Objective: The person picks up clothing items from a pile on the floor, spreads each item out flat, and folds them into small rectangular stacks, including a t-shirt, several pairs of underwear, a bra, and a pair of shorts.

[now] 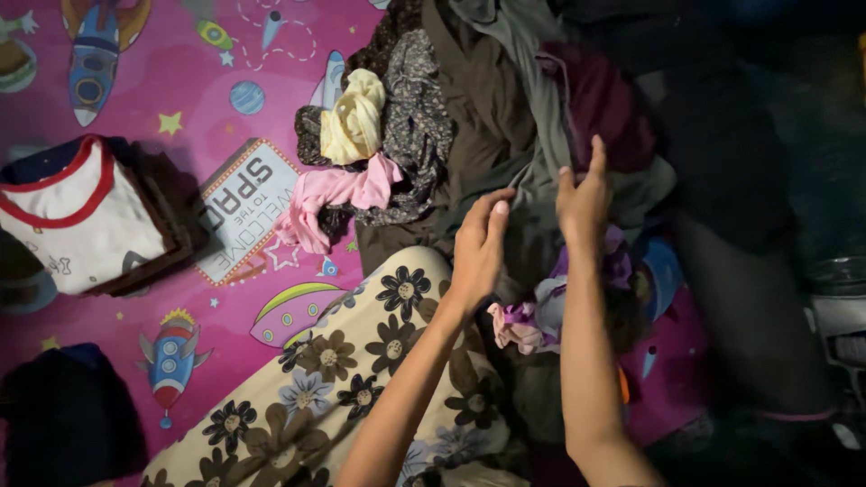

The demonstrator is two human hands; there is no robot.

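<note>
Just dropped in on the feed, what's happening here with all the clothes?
A person sits on a pink space-print mat, reaching both hands into a heap of mixed clothes. The left hand and right hand rest open on a grey-green garment in the heap, gripping nothing firmly. Off to the left lies a stack of folded clothes topped by a white shirt with red trim, and a dark pile sits nearer the person.
</note>
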